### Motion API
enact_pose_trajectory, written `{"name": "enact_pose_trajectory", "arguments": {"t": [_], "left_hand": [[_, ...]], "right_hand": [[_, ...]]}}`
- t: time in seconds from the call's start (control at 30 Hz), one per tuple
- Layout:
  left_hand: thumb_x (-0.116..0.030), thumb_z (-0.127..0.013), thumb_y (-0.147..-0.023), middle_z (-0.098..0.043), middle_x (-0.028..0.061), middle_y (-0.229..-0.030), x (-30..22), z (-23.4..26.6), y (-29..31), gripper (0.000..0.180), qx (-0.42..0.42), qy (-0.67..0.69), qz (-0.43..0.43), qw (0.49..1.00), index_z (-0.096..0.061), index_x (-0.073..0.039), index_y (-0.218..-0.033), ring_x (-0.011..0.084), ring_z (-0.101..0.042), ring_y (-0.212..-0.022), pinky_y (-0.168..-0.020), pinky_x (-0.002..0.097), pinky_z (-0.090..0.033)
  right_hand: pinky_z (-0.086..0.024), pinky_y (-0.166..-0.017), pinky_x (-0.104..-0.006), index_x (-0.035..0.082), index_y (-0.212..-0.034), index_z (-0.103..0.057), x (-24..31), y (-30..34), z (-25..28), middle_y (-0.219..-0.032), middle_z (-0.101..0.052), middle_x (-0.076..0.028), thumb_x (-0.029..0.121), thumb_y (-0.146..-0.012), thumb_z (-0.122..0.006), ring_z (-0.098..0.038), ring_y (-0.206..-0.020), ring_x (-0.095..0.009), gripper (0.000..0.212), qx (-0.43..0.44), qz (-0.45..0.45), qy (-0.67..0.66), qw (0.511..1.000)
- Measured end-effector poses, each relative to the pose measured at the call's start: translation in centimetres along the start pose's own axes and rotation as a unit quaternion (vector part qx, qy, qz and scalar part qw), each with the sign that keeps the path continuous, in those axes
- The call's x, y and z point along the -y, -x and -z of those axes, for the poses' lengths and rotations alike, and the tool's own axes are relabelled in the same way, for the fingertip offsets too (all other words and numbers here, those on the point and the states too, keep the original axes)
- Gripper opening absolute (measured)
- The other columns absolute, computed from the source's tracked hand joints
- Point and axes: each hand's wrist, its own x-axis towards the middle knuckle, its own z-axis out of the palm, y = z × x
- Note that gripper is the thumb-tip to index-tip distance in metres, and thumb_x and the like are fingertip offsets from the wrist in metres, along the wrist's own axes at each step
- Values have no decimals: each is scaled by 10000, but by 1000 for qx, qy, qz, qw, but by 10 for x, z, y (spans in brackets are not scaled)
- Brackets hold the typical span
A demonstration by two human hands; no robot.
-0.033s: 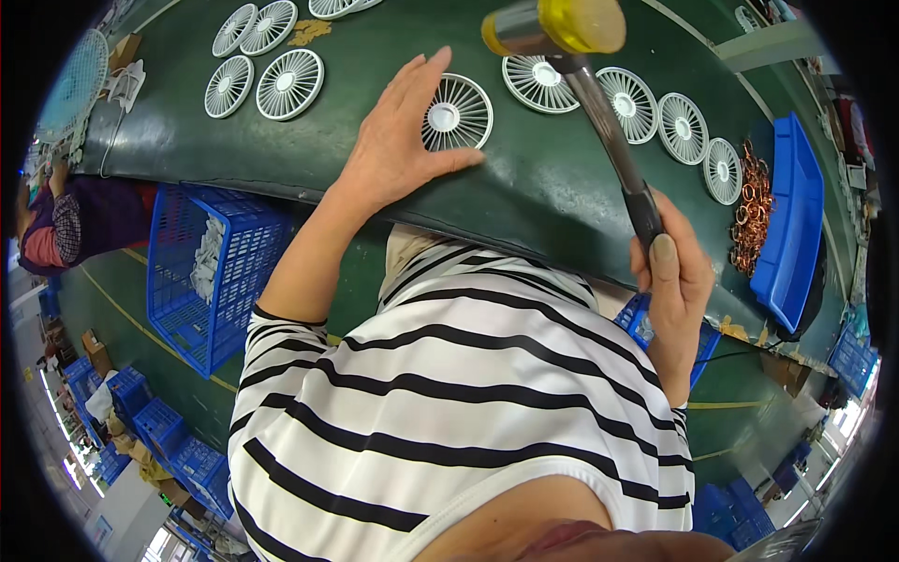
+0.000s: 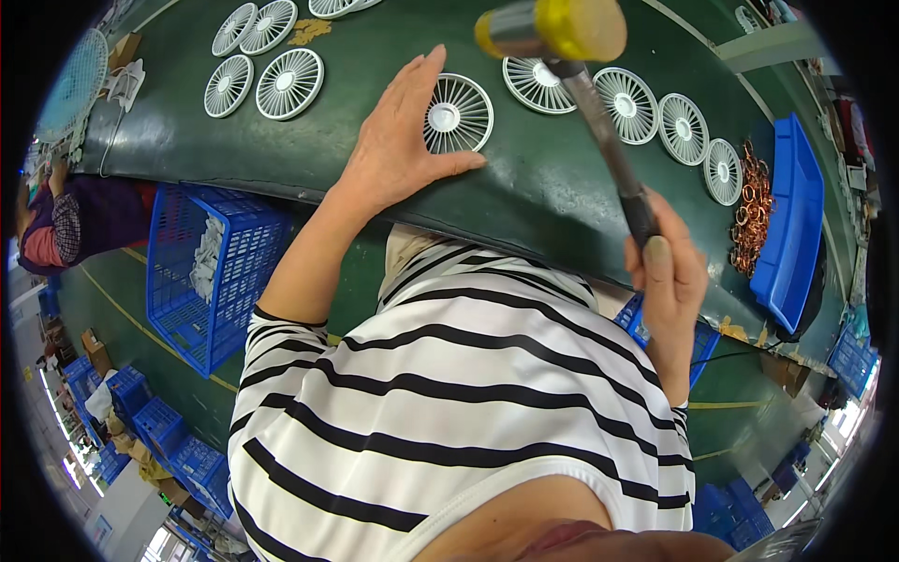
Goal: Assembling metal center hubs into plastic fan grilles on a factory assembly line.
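Observation:
My right hand (image 2: 670,267) grips the dark handle of a mallet (image 2: 607,131) with a yellow, round-faced head. The mallet is raised above the bench, its head in front of part of one white spoked wheel (image 2: 530,86). My left hand (image 2: 398,140) lies beside another white spoked wheel (image 2: 444,116), thumb and fingers spread along its left and near rim. Whether the fingers press on that rim is hard to see. More white spoked wheels (image 2: 683,128) lie flat in a row to the right, and several others (image 2: 289,84) sit at the far left.
Copper-coloured rings (image 2: 752,211) are heaped at the right, beside a blue tray (image 2: 788,225). A blue crate (image 2: 220,281) with pale parts stands below the green bench (image 2: 187,150) on the left. Another person (image 2: 89,220) is at the left edge, near a fan (image 2: 73,89).
My right hand has shifted slightly up and to the left, with the mallet head tilting a little. My left hand and the wheels look nearly unmoved.

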Motion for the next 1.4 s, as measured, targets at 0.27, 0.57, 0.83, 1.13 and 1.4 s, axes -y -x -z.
{"name": "enact_pose_trajectory", "arguments": {"t": [0.27, 0.57, 0.83, 1.13, 1.4], "left_hand": [[-345, -861, -597, -528, 201, -1282, -3, 3, -2, 1201, 31, 52, 73, 995, -109, -34, -1480, 350, -481, -1224, -1017, 426, -408], [-326, -857, -578, -418, 180, -1411, -5, -5, -9, 1078, 58, -23, 9, 998, -282, -11, -1434, 384, -365, -1323, -1101, 444, -295], [-378, -827, -613, -404, 123, -1395, -42, -14, -31, 712, 146, -20, -172, 974, -578, -272, -1272, 426, -277, -1353, -1008, 731, -189], [-488, -678, -777, -284, 137, -1486, -21, -78, -123, 601, 118, -97, -193, 969, -507, -321, -1329, 451, -186, -1374, -985, 754, -186], [-212, -527, -892, -374, 205, -1425, 40, -156, -300, 356, -159, -241, -46, 956, -571, -220, -1246, 449, -231, -1369, -1048, 706, -124]], "right_hand": [[-473, -632, -240, 50, -1205, -609, 8, -7, -3, -954, -680, -163, 96, -939, -543, -574, -604, -160, 279, 42, -105, 63, 992], [-503, -642, -423, 134, -1208, -587, -18, -21, -8, -851, -674, -155, 266, -842, -669, -638, -736, -363, 398, 91, -42, 127, 987], [-382, -944, -513, 27, -843, -641, -77, -2, 67, -1260, -526, -199, 242, -705, -801, -449, -1203, -427, 301, -202, 16, 353, 913], [-311, -984, -547, 72, -866, -668, -120, -124, 56, -1342, -488, -208, 406, -725, -754, -418, -1240, -391, 373, -186, -4, 389, 902], [-456, -874, -436, 13, -816, -624, -162, -328, 73, -1208, -595, -176, 341, -772, -722, -582, -1040, -346, 345, -302, 144, 376, 864]]}}
